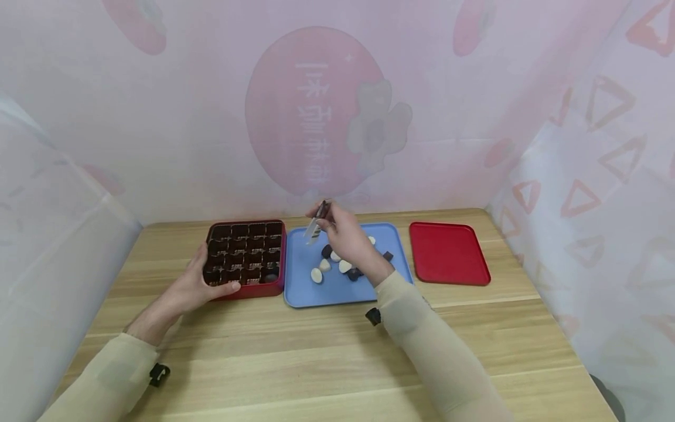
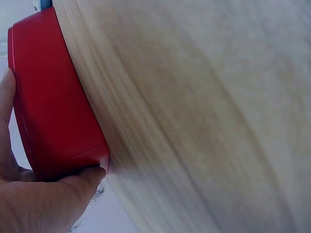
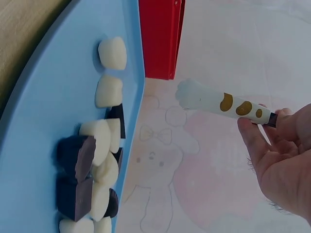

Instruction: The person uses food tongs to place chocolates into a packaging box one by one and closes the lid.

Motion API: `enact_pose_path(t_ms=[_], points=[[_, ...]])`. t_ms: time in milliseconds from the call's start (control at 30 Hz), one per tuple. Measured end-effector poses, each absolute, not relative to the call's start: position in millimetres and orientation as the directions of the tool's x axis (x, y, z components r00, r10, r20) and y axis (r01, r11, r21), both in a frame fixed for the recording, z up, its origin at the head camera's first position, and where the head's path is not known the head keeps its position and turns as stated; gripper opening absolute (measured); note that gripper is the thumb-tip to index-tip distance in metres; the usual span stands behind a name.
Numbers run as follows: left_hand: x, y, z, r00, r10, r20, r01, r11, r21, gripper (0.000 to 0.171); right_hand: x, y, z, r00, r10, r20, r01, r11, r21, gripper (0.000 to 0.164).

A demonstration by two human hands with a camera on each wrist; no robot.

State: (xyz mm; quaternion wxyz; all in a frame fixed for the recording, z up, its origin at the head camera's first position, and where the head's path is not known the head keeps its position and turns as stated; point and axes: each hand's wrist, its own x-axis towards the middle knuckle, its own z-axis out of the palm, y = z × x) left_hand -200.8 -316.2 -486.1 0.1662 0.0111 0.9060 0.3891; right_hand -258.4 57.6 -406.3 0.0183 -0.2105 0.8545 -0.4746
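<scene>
Tongs [image 3: 236,106] sit pinched in the right hand [image 1: 347,233] over the tray [image 1: 306,294], left hand [image 1: 191,288] gripping the box [image 1: 258,291].

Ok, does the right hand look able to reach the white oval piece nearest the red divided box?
Probably yes. The right hand holds pale, brown-spotted tongs above the flat blue tray; the white oval piece lies uncovered there, with nothing visible in between, though another white piece sits close beside it.
</scene>
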Motion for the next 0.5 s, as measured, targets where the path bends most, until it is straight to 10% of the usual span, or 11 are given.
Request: enact_pose_path(t_ms=[500], points=[[-200,-316,-486,-0.942,0.147,-0.301,-0.119,0.693,0.711,0.143,-263,78,-417,-0.910,-0.404,0.088,-0.323,0.562,-0.762,0.023]])
